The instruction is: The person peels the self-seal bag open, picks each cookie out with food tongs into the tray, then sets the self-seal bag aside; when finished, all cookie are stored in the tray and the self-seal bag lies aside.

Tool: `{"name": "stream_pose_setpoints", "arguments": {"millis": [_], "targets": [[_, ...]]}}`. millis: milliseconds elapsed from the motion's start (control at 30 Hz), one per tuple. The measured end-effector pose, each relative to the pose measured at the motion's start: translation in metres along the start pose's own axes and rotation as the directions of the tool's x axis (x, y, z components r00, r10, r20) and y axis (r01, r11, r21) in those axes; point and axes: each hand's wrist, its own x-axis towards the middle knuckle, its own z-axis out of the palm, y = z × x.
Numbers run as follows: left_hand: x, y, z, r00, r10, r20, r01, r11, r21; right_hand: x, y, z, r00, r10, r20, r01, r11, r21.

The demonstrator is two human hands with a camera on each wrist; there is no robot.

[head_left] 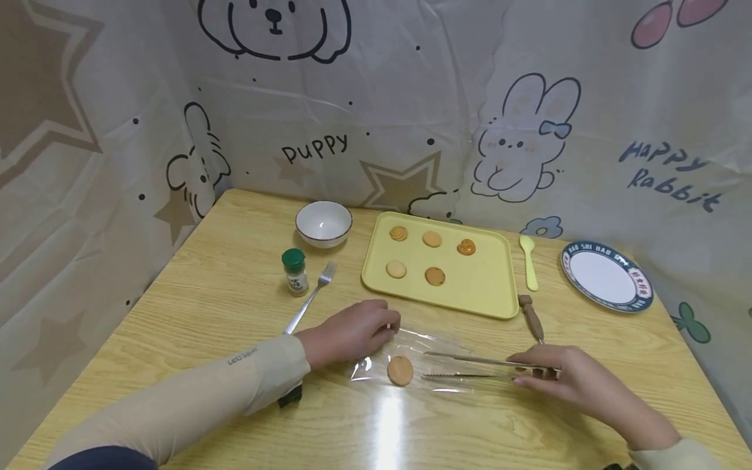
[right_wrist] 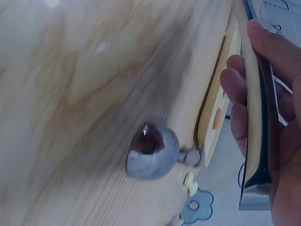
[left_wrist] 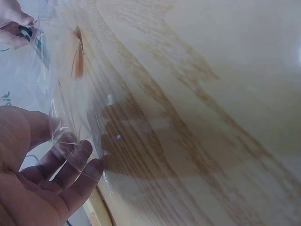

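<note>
A clear plastic bag (head_left: 431, 343) lies flat on the table. My left hand (head_left: 355, 329) grips its left edge; in the left wrist view, thumb and curled fingers (left_wrist: 77, 188) have the film between them. Within the bag's outline is a round tan cookie (head_left: 401, 371), which appears to be inside the film (left_wrist: 56, 101). My right hand (head_left: 578, 385) holds metal tongs (head_left: 476, 358) by the rear part. Their serrated tips are apart, point left over the bag and stop just right of the cookie, with nothing between them.
Behind the hands, a yellow tray (head_left: 470, 287) carries several cookies. To its left are a white bowl (head_left: 324, 225), a green-capped shaker (head_left: 296, 273) and a fork (head_left: 314, 290). On the right are a yellow spoon (head_left: 529, 264), a brown-handled scoop (head_left: 532, 320) and a plate (head_left: 602, 274).
</note>
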Motion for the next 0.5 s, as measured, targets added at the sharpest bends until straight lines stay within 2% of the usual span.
{"name": "stream_pose_setpoints", "arguments": {"millis": [167,500], "targets": [[-0.001,0.0,0.0,1.0,0.004,0.0,-0.004,1.0,-0.001,0.009,-0.004,0.007,0.998,-0.062,0.01,0.062,0.998,0.033],[-0.002,0.0,-0.001,1.0,0.019,-0.023,-0.019,1.0,-0.003,0.028,-0.012,0.015,0.994,-0.078,0.075,0.079,0.997,-0.015]]}}
